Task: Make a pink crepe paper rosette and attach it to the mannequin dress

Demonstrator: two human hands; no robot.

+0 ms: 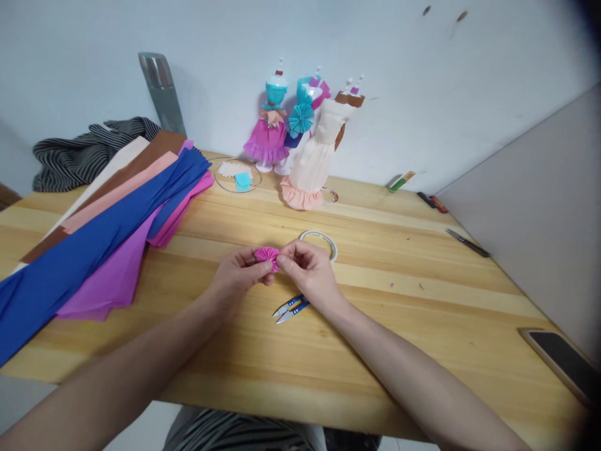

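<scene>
Between my two hands is a small pink pleated paper rosette (267,254), fanned into a round shape. My left hand (241,272) pinches its left and lower side, thumb across the front. On the right edge, my right hand (307,266) grips it between thumb and fingertips. Blue-handled thread snips (287,310) lie on the table just below my right hand, blades pointing left. Behind that hand a roll of white tape (332,241) lies flat, partly hidden by my fingers.
Colored crepe paper sheets (117,232) spread across the left of the wooden table (422,351). Small mannequins in paper dresses (323,141) stand near the wall. A bottle (162,94) and striped cloth (89,153) sit back left; a phone (563,360) and knife (467,243) lie right.
</scene>
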